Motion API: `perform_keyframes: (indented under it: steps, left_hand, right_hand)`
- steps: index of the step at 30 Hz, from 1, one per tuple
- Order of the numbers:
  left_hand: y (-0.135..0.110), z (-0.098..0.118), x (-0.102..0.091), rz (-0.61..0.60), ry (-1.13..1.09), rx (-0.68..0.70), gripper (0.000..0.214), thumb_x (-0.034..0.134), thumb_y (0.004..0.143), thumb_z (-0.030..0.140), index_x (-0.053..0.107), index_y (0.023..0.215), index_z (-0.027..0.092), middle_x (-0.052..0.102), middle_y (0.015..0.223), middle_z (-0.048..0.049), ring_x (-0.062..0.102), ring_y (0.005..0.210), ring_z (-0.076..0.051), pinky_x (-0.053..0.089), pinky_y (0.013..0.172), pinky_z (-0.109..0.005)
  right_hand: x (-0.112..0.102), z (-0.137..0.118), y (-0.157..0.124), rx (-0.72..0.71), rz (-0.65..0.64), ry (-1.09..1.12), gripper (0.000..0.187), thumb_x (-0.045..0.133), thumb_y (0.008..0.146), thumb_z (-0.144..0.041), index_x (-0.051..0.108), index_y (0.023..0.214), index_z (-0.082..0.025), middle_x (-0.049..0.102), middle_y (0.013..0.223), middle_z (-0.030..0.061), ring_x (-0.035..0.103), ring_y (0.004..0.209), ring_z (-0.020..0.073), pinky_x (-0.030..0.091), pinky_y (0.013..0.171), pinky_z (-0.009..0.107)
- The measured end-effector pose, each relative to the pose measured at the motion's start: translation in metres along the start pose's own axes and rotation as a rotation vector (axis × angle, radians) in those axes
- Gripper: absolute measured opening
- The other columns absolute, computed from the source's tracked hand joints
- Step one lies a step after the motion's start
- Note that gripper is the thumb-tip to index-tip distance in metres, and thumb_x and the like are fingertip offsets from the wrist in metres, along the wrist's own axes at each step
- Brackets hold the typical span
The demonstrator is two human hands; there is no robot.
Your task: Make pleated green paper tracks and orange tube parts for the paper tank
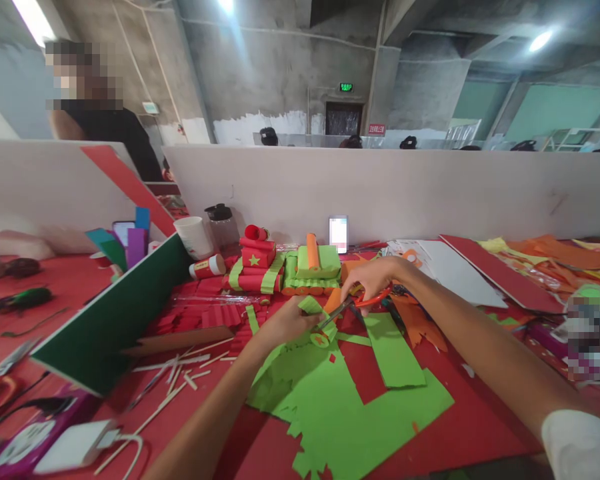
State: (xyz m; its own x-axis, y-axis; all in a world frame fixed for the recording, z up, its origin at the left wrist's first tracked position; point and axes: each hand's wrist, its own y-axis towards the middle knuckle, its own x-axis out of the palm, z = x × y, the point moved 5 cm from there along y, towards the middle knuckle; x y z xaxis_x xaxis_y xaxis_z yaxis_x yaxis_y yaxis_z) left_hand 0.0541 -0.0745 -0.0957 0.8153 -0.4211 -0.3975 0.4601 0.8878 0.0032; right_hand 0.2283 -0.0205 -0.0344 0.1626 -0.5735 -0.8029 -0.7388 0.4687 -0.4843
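My right hand [373, 277] is closed on the orange handles of a pair of scissors [337, 311], whose blades point left and down. Between the fingers of my left hand [291, 320] is a small piece of green paper [313, 307], close to the blades. A round green piece with an orange star [320, 339] is just below. Under both hands spreads a large green sheet [350, 407] with ragged cut edges; a green rectangle [395, 350] lies at its right. Behind stand a green paper tank model [317, 263] and a red one with a star [257, 259].
A dark green board [110, 320] leans at the left, near thin wooden sticks [170, 387] and a white charger [77, 447] on a purple power strip. A phone [338, 233] rests against the white partition [405, 193]. Orange scraps and white sheets [460, 273] lie right. A person stands beyond the partition.
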Motion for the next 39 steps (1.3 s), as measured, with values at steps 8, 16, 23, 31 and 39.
perform_keyframes:
  steps: [8, 16, 23, 31, 39]
  left_hand:
    - [0.000, 0.004, -0.001, -0.022, -0.011, 0.018, 0.035, 0.062, 0.074, 0.049, 0.060, 0.073, 0.014, 0.058, 0.065, -0.0010, 0.049, 0.058, -0.013, 0.040, 0.051, -0.023]
    - [0.000, 0.008, -0.003, 0.011, -0.012, 0.076, 0.031, 0.062, 0.075, 0.045, 0.061, 0.077, 0.014, 0.062, 0.072, -0.0018, 0.051, 0.060, -0.013, 0.041, 0.053, -0.023]
    - [0.003, 0.003, -0.002, -0.003, -0.010, 0.067, 0.030, 0.062, 0.075, 0.043, 0.059, 0.074, 0.014, 0.059, 0.066, 0.0003, 0.050, 0.056, -0.012, 0.039, 0.050, -0.022]
    - [0.002, 0.000, -0.003, 0.020, -0.001, 0.065, 0.025, 0.059, 0.077, 0.038, 0.057, 0.072, 0.014, 0.056, 0.064, 0.0008, 0.046, 0.053, -0.010, 0.037, 0.047, -0.021]
    - [0.003, 0.000, -0.002, -0.006, -0.017, 0.044, 0.030, 0.060, 0.076, 0.043, 0.055, 0.069, 0.014, 0.052, 0.060, 0.0021, 0.043, 0.052, -0.009, 0.035, 0.046, -0.020]
  right_hand:
    - [-0.002, -0.002, 0.000, -0.026, 0.006, 0.014, 0.060, 0.078, 0.061, -0.044, 0.066, 0.118, -0.030, 0.066, 0.110, 0.0002, 0.058, 0.087, 0.0189, 0.036, 0.062, 0.022]
    - [-0.002, 0.002, -0.001, -0.027, -0.001, 0.045, 0.063, 0.078, 0.060, -0.044, 0.066, 0.118, -0.024, 0.067, 0.100, 0.0014, 0.058, 0.081, 0.0169, 0.036, 0.062, 0.022]
    - [-0.001, 0.002, 0.003, -0.035, -0.043, 0.068, 0.066, 0.078, 0.060, -0.045, 0.064, 0.121, -0.025, 0.066, 0.106, 0.0025, 0.058, 0.087, 0.0187, 0.037, 0.064, 0.022]
    - [-0.001, 0.004, 0.002, -0.039, -0.037, 0.045, 0.067, 0.077, 0.060, -0.050, 0.064, 0.120, -0.023, 0.067, 0.101, 0.0030, 0.057, 0.082, 0.0179, 0.035, 0.063, 0.022]
    - [-0.002, 0.002, 0.002, -0.039, -0.014, 0.051, 0.067, 0.078, 0.059, -0.051, 0.066, 0.118, -0.022, 0.065, 0.101, 0.0033, 0.055, 0.080, 0.0170, 0.035, 0.065, 0.023]
